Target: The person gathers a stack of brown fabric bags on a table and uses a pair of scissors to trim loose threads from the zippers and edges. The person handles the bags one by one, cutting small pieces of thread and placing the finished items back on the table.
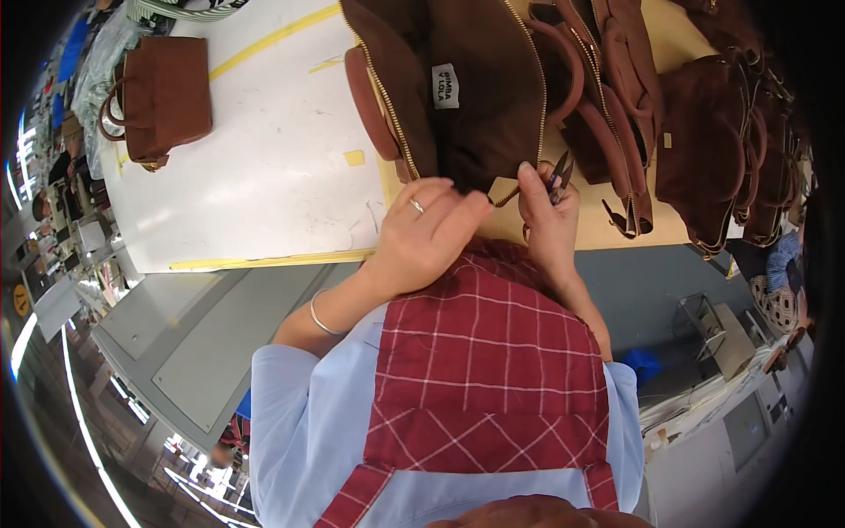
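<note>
A large brown handbag (488, 142) lies unzipped before me, its dark lining and a white woven label (445, 86) with writing facing up. Brass zipper teeth (542, 86) run along both sides of the opening. My right hand (551, 208) holds a small pair of thread snips (561, 175) against the palm, blades pointing away from me. Its thumb presses the bag's edge near the zipper end (507, 197). My left hand (432, 228) is curled at the bag's near edge, fingertips close to that zipper end; whether they pinch anything is hidden.
A smaller brown handbag (168, 99) lies at the left on the white-covered table (277, 165). Several brown bags with handles (703, 138) crowd the right side. A yellow-taped edge (270, 260) borders the table near me. Clear plastic wrapping (105, 92) lies far left.
</note>
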A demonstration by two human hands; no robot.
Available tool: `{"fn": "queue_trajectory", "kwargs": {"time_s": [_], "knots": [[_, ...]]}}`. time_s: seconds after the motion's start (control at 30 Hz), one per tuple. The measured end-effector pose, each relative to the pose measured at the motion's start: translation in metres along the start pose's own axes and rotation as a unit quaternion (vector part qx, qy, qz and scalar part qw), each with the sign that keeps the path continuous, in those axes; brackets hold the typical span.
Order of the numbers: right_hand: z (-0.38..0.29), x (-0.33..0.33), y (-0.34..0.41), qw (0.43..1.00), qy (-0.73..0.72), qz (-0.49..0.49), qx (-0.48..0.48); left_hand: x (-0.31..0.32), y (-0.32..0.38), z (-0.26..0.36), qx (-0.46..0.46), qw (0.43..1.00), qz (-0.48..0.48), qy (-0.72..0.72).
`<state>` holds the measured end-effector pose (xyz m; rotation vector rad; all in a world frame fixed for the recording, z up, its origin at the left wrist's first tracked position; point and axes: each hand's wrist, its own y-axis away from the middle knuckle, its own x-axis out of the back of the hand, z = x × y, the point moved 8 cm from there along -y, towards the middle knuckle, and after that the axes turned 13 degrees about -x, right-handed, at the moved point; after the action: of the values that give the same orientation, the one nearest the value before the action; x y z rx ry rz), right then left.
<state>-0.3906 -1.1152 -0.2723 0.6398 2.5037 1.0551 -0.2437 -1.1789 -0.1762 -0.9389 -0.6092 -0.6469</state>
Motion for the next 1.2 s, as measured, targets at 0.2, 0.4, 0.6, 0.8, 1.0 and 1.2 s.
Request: {"fn": "queue_trajectory", "kwargs": {"time_s": [0.2,0.4,0.6,0.8,1.0,1.2], "knots": [[-0.002,0.008,0.003,0.999,-0.019,-0.003,0.036,-0.017,-0.02,-0.019,0.1,0.991,-0.031,0.079],[-0.001,0.009,0.003,1.0,-0.009,-0.004,0.028,-0.028,-0.022,-0.022,0.116,0.991,-0.052,0.034],[-0.016,0.02,0.007,0.991,0.092,0.068,0.073,-0.027,-0.015,-0.023,0.087,0.994,-0.01,0.064],[-0.042,0.021,0.038,0.894,0.354,0.149,0.232,-0.025,-0.01,-0.025,0.115,0.987,-0.005,0.112],[-0.05,-0.001,0.053,0.748,0.552,0.183,0.32,-0.027,-0.011,-0.023,0.114,0.99,0.001,0.086],[-0.049,-0.002,0.059,0.719,0.582,0.188,0.328,-0.028,-0.008,-0.022,0.101,0.992,0.003,0.082]]}}
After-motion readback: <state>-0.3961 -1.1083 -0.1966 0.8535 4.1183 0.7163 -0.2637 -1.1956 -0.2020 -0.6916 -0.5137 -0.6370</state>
